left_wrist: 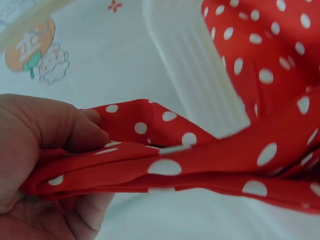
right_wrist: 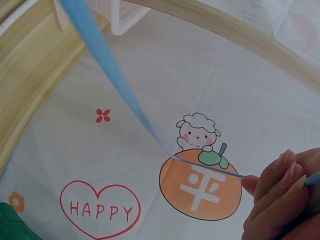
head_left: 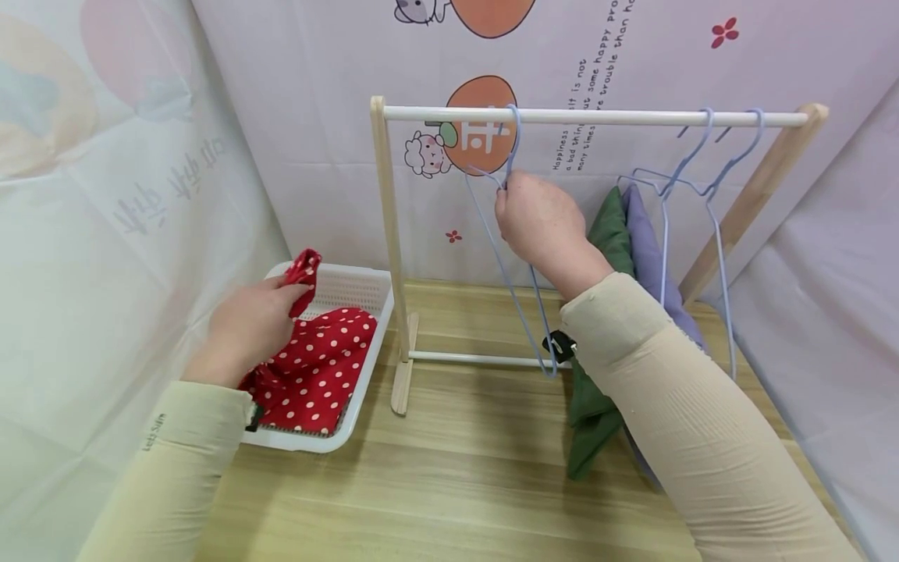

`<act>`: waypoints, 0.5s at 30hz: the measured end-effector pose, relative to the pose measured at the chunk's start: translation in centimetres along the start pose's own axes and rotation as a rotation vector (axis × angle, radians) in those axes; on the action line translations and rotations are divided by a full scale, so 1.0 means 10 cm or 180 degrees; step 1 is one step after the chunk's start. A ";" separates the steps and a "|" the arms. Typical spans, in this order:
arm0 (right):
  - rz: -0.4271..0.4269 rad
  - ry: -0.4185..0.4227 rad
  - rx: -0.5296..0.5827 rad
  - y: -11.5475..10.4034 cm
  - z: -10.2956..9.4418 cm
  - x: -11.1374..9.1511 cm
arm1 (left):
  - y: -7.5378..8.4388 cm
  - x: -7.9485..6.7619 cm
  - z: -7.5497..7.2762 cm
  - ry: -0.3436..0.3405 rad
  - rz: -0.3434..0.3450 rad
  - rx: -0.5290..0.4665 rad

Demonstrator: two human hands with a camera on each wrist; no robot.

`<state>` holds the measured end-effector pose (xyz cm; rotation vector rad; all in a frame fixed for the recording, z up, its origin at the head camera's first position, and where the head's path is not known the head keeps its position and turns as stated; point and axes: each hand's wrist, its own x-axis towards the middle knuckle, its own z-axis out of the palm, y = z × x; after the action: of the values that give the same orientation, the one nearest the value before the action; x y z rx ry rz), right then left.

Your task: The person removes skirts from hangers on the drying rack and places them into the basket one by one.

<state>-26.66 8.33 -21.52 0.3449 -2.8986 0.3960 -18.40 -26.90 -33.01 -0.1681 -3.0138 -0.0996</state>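
Observation:
My left hand (head_left: 254,326) pinches a bunched end of a red cloth with white polka dots (head_left: 330,355). Most of that cloth lies in a white plastic basket (head_left: 351,282); in the left wrist view a folded strip of it runs from between thumb and fingers (left_wrist: 75,125). My right hand (head_left: 539,215) grips a light blue hanger (head_left: 500,257) just below its hook. The hook reaches up to the white top bar (head_left: 597,117) of a small clothes rack. In the right wrist view the fingers (right_wrist: 280,192) curl round the hanger wire (right_wrist: 117,82).
Two more blue hangers (head_left: 666,226) hang at the bar's right end, beside a green garment (head_left: 590,406) and a purple garment (head_left: 649,242). The rack's wooden left post (head_left: 390,226) stands between basket and hanger. Printed white cloth (head_left: 323,156) encloses the wooden table (head_left: 456,476).

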 end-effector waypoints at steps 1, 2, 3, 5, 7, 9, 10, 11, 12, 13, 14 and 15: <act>0.0002 -0.0003 0.0001 0.00 0.00 0.00 | 0.04 0.00 0.03 -0.0035 0.0007 0.0012; 0.0003 -0.0005 0.0000 0.00 0.00 0.00 | 0.07 0.01 0.07 -0.0078 0.0014 0.0021; 0.0001 -0.0004 -0.0003 0.00 0.00 0.00 | 0.10 0.01 0.11 -0.0127 0.0014 0.0022; 0.0001 -0.0003 -0.0007 0.00 -0.01 0.00 | 0.16 0.02 0.20 -0.0228 -0.0013 -0.0020; -0.0003 0.0002 -0.0013 0.00 -0.01 0.00 | 0.21 0.03 0.29 -0.0308 -0.0040 -0.0049; -0.0005 0.0008 -0.0026 0.00 -0.01 0.00 | 0.26 0.03 0.38 -0.0399 -0.0066 -0.0108; -0.0005 0.0010 -0.0030 0.00 -0.01 -0.01 | 0.28 0.03 0.42 -0.0450 -0.0074 -0.0122; -0.0005 0.0010 -0.0034 0.00 -0.01 -0.01 | 0.30 0.03 0.46 -0.0508 -0.0064 -0.0124; -0.0006 0.0012 -0.0038 0.00 -0.01 -0.01 | 0.32 0.03 0.49 -0.0577 -0.0060 -0.0127; -0.0008 0.0012 -0.0040 0.00 -0.01 -0.01 | 0.33 0.02 0.51 -0.0648 -0.0056 -0.0156; -0.0008 0.0012 -0.0037 0.00 -0.01 -0.01 | 0.35 0.02 0.53 -0.0724 -0.0061 -0.0187; -0.0006 0.0011 -0.0035 0.00 -0.01 -0.01 | 0.37 0.02 0.54 -0.0795 -0.0047 -0.0194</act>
<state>-26.54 8.42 -21.44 0.3450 -2.8956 0.3799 -18.80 -22.85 -38.15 -0.1764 -3.2631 -0.1854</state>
